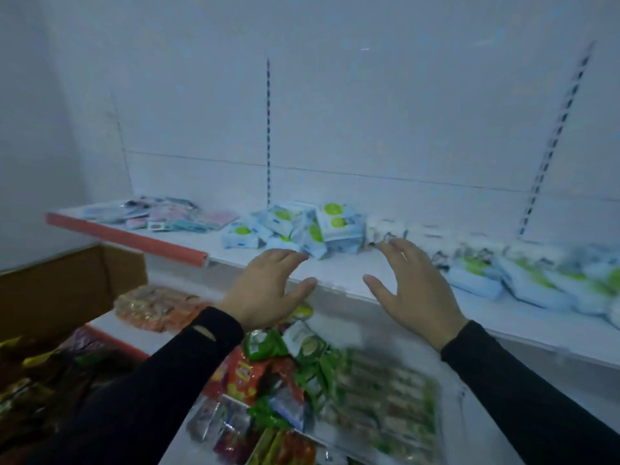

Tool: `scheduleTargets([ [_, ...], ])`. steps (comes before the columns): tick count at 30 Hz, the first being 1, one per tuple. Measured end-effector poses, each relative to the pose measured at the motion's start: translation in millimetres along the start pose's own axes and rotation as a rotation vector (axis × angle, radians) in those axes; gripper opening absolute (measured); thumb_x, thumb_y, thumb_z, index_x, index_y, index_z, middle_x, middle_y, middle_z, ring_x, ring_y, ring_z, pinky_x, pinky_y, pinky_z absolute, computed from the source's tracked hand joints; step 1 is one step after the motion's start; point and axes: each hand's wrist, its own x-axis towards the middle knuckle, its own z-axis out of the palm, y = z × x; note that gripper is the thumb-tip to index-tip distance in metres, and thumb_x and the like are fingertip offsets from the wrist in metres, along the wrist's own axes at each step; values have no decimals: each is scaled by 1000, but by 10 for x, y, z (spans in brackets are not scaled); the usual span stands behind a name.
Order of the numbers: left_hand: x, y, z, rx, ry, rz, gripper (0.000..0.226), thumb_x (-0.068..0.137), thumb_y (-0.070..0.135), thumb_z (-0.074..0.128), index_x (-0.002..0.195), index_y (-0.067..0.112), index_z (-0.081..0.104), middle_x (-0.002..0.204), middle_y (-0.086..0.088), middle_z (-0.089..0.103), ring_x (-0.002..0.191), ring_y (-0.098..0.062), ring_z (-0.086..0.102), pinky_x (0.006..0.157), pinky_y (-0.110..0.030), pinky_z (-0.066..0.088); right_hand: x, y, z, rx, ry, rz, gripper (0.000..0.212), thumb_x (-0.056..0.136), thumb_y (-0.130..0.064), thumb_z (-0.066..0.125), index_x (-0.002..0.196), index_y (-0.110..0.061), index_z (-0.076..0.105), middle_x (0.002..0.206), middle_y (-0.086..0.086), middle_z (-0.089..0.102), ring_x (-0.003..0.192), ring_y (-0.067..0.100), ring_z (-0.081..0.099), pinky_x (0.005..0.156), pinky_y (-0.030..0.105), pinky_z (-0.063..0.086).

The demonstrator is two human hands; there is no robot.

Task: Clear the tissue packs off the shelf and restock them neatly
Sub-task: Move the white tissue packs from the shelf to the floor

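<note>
A loose heap of pale blue tissue packs (302,229) with green round labels lies on the white shelf (339,270), near its back. More tissue packs (536,280) lie in a blurred row to the right. My left hand (268,290) hovers over the shelf's front edge, fingers spread and empty, just short of the heap. My right hand (412,290) is raised beside it, palm facing left, fingers straight, its fingertips close to the heap's right side. Neither hand holds anything. Both arms wear black sleeves.
Pink and blue flat packets (167,214) lie at the shelf's left end, behind a red price strip (127,238). A cardboard box (67,286) stands at left. The lower shelf holds colourful snack packets (302,380). Slotted uprights (268,129) run up the white back wall.
</note>
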Motion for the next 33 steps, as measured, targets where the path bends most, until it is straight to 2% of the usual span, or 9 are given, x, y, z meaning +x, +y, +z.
scheduleTargets([
  [5,925,642,399,-41,-56,78,57,95,56,40,139,19,44,140,1,48,129,-17,40,104,-29,32,175,961,-322,-67,13,48,59,92,-47,53,140,-16,43,146,7,37,134,24,35,108,36,31],
  [10,1543,927,803,-17,-127,80,54,95,49,46,140,19,42,138,-1,49,126,-21,42,103,-31,34,456,1674,-291,-99,-47,88,55,94,-45,50,140,-16,41,143,7,40,129,25,40,105,35,36],
  [14,1977,975,1070,24,-197,83,56,91,46,52,139,20,41,132,-3,52,120,-23,45,99,-33,37,778,2073,-126,-83,-122,140,48,96,-33,46,140,-15,41,140,8,42,123,27,46,99,37,41],
  [19,2509,1130,1371,59,-252,203,59,85,43,59,135,15,44,129,-7,50,118,-27,45,96,-35,39,1253,2381,52,-32,-235,186,45,100,-26,41,143,-15,38,143,8,42,126,24,45,102,31,36],
  [22,2706,1190,1634,37,-313,255,61,81,46,62,130,13,45,125,-9,52,115,-29,46,96,-41,41,1490,2506,163,-22,-279,240,45,100,-28,41,144,-18,38,144,6,42,129,22,43,105,30,33],
  [26,2764,1126,1822,-56,-359,288,59,78,44,68,121,12,43,122,-9,51,114,-26,43,86,-39,41,1714,2582,298,-49,-471,263,56,95,-34,51,146,-21,33,150,2,37,135,18,36,106,25,27],
  [30,2786,976,1704,-78,-365,287,60,73,37,75,116,13,41,113,-10,54,103,-27,47,80,-37,42,1859,2489,393,3,-576,289,73,83,-52,64,145,-23,36,145,-1,44,129,16,43,104,26,33],
  [33,2732,883,1564,-75,-384,265,67,71,34,78,123,17,39,115,-7,52,104,-24,48,80,-32,40,1974,2422,458,-78,-622,282,71,81,-58,62,137,-19,44,135,5,50,120,24,50,101,33,40],
])
